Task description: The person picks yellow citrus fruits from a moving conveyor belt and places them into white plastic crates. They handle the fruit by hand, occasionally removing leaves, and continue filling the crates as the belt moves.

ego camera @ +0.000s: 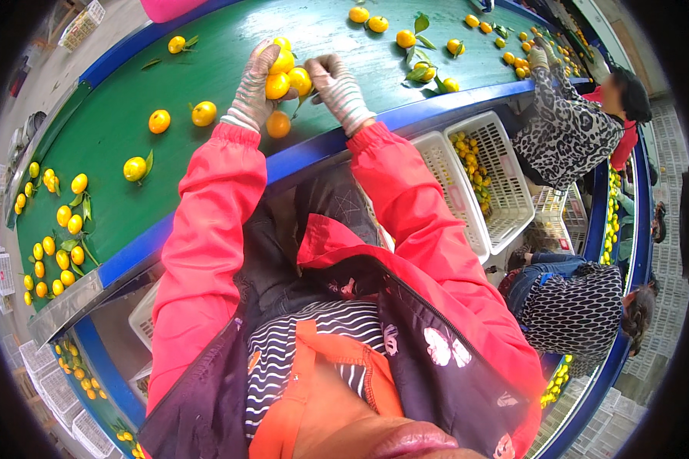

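Observation:
My left hand (258, 80), in a striped knit glove, holds several small orange citrus fruits (279, 61) in a cluster over the green belt (218, 69). Beside it my right hand (336, 83), gloved the same way, has thumb and fingers drawn together at the cluster's right side, by a leaf (304, 102). Whether that hand grips the leaf or its stem cannot be made out. Just below the hands a more orange fruit (278, 124) rests on the belt. Two loose fruits lie to the left, one of them a yellow-orange citrus fruit (204, 113).
A blue rail (304, 158) edges the belt on my side. White plastic crates (496, 229) stand beneath it at right, one containing fruit. A co-worker in a leopard-print top (574, 132) reaches over the belt. Another person (574, 310) is behind. Many leafy fruits (63, 215) gather at the belt's left end.

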A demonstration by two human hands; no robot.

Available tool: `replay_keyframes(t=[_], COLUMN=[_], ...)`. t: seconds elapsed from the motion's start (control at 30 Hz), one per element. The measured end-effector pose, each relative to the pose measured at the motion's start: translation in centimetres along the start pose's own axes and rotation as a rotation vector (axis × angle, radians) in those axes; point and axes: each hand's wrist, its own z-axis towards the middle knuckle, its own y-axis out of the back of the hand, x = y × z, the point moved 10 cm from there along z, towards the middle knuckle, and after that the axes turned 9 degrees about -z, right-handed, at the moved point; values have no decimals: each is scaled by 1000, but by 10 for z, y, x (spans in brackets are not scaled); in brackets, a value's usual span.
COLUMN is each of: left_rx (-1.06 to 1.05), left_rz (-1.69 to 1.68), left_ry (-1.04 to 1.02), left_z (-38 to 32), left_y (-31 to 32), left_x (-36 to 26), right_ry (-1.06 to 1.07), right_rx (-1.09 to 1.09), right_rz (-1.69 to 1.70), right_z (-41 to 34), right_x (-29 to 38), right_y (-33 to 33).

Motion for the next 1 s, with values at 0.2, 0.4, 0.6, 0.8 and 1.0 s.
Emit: replay_keyframes(t=[0.2,0.4,0.6,0.8,1.0], left_rx=[123,248,197,458,-75], left_rz=[-106,-133,-286,-236,-113], left_ry=[-26,-68,-96,-253,-225], left_z=[-11,-23,-59,-225,-407], left_y=[6,1,23,57,182], left_x=[-25,-30,-64,-97,-47], right_ry=[-9,-221,-53,66,-269], right_rx=[-271,337,157,357,1016], right_rz=[-1181,-1231,-572,402,435], right_z=[13,29,0,-149,-323], right_x=[0,-100,-47,43,38], right_y=[134,137,101,-47,-238])
